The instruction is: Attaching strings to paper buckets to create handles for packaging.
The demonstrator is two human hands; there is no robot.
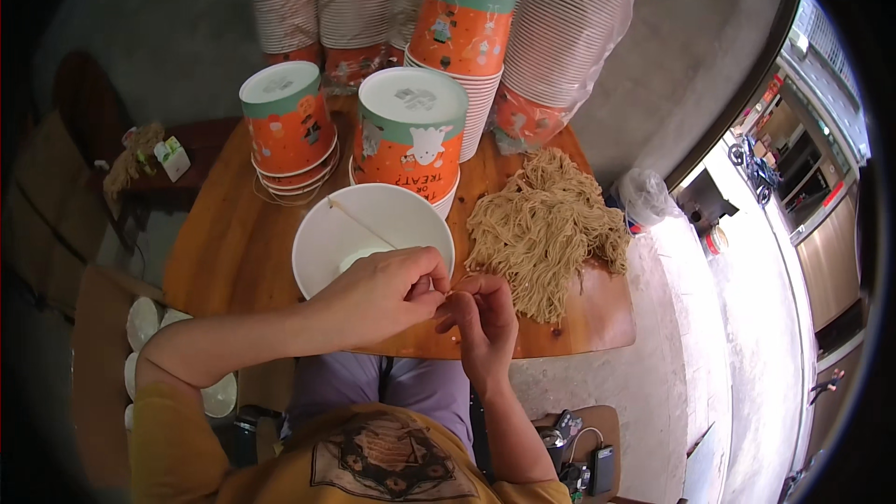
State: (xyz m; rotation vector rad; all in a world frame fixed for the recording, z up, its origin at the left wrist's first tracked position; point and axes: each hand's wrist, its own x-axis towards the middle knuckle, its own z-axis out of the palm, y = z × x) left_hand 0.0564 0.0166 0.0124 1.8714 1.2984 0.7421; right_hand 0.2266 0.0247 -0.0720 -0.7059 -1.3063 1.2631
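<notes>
An open white paper bucket stands at the table's near edge, its mouth turned up toward me. A thin tan cord runs from its far inner wall across the mouth and disappears behind my left hand. My left hand is bent over the near right rim, thumb and forefinger pinched on the cord's end. Fingertip to fingertip with it, my right hand pinches the same bit of cord. The fingers hide most of that end. Right of the bucket lies a heap of loose tan cords.
Upside-down orange buckets with green bands stand behind: a short stack at left, another in the middle, a taller one behind. Plastic-wrapped bucket stacks line the wall. A carton with white round pieces sits lower left.
</notes>
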